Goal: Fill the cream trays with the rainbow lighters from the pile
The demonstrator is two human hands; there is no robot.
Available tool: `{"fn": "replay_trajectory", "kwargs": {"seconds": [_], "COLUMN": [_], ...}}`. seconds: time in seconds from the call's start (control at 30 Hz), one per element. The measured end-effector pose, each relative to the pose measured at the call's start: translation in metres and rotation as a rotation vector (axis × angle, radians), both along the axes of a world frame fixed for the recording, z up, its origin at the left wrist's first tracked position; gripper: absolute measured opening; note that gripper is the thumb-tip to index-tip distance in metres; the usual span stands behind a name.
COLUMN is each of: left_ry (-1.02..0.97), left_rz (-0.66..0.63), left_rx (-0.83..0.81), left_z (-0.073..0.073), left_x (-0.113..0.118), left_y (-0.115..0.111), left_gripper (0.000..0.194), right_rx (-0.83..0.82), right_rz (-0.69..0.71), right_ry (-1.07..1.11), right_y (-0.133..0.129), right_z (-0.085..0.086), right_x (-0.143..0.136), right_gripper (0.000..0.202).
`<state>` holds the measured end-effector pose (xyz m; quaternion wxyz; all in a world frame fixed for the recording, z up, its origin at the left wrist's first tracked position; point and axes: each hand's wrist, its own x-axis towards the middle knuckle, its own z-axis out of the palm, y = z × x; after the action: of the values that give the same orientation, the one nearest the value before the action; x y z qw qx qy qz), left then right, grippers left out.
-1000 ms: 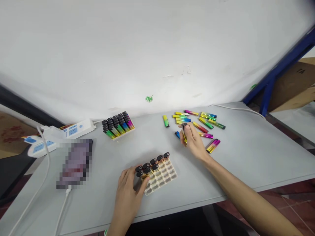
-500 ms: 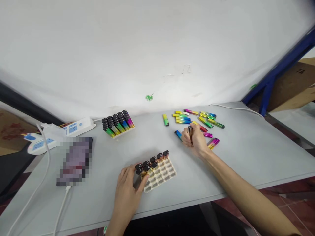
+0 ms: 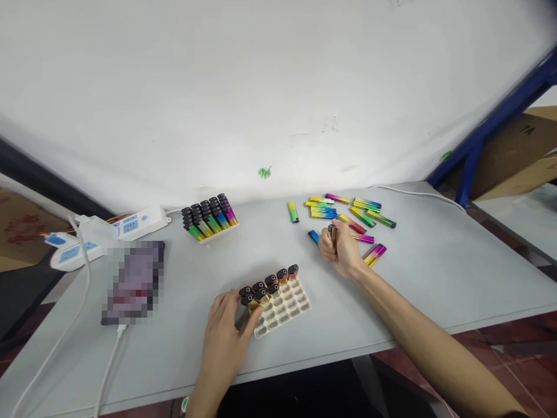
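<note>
A white slotted tray (image 3: 285,312) lies near the table's front edge, with several black-topped lighters (image 3: 271,281) upright in its back and left slots. My left hand (image 3: 230,325) grips the tray's left end, thumb at the front and fingers behind. Farther right, my right hand (image 3: 339,247) is closed round a lighter (image 3: 332,231); its dark top shows above the fist and its body is mostly hidden. Loose shiny lighters in several colours lie behind and beside that hand, among them a pink and yellow one (image 3: 375,255) and a green and yellow one (image 3: 293,212).
A second tray full of upright lighters (image 3: 210,219) stands at the back left. Left of it are power strips (image 3: 143,222), a blurred-out flat device (image 3: 136,281) and white cables (image 3: 85,290). The wall (image 3: 261,104) borders the table (image 3: 183,342) behind. Cardboard boxes (image 3: 517,145) are at the right.
My right hand has shifted slightly left with the lighter inside it. My left hand stays at the tray, and the lighters in the slots look the same.
</note>
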<state>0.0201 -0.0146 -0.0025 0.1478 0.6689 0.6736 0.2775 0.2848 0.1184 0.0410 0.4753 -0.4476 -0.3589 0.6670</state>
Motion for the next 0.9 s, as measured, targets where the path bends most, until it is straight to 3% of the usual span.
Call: {"fn": "replay_trajectory", "kwargs": {"seconds": [0.23, 0.33, 0.43, 0.57, 0.7, 0.8, 0.9], "left_ry": [0.008, 0.018, 0.025, 0.033, 0.035, 0.035, 0.028], "left_rz": [-0.006, -0.006, -0.018, -0.032, -0.044, -0.043, -0.040], "left_rx": [0.031, 0.036, 0.048, 0.069, 0.094, 0.115, 0.114], "left_z": [-0.004, -0.005, -0.006, -0.005, -0.006, -0.006, -0.005], "left_x": [-0.001, -0.002, -0.002, -0.002, -0.002, -0.002, -0.001], "left_y": [0.000, 0.001, 0.001, 0.001, 0.001, 0.001, 0.000], "left_gripper": [0.031, 0.030, 0.030, 0.030, 0.033, 0.035, 0.037], "right_rx": [0.048, 0.163, 0.338, 0.557, 0.585, 0.630, 0.675], "right_rz": [-0.026, -0.040, -0.023, 0.055, 0.168, 0.245, 0.326], "right_ry": [-0.057, -0.168, -0.392, -0.709, -0.779, -0.815, -0.894], "right_y": [-0.001, -0.006, -0.018, -0.039, -0.060, -0.072, -0.076], "right_z": [-0.002, -0.006, -0.001, 0.021, 0.043, 0.047, 0.040], "right_x": [-0.004, -0.003, 0.002, 0.011, 0.012, 0.003, -0.010], "right_gripper": [0.056, 0.055, 0.042, 0.025, 0.021, 0.021, 0.019]}}
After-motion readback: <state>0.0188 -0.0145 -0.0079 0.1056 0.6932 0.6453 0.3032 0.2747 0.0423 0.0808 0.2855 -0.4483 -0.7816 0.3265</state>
